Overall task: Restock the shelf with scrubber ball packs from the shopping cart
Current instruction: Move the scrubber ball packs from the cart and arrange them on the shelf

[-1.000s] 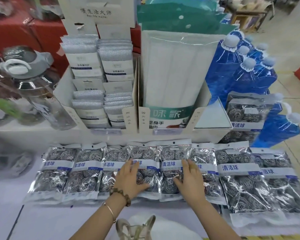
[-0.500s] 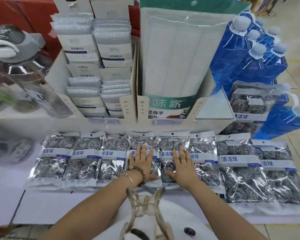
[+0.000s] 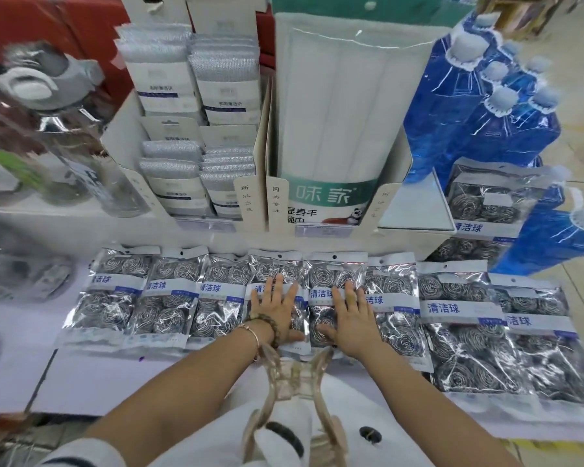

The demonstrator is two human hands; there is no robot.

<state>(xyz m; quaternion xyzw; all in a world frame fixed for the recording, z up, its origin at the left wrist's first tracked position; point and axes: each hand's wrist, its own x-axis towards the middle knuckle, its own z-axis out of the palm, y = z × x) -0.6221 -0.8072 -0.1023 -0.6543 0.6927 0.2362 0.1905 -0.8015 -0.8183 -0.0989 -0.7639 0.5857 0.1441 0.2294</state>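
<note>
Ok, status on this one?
Left hand, right hand open, flat on middle scrubber packs. Row laid along shelf. Nothing in the way.

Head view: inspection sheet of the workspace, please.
Surface: pale shelf, front strip bare.
Job's things: scrubber packs lying flat in an overlapping row; more packs upright at far right.
Clutter: cloth packs, towel box, blue pouches, clear bottles behind.
Grippers: left hand and right hand flat on the middle packs, fingers spread, holding nothing.
Cables: nothing seen.
Surroundings: tiled floor at right; cart not in view.
</note>
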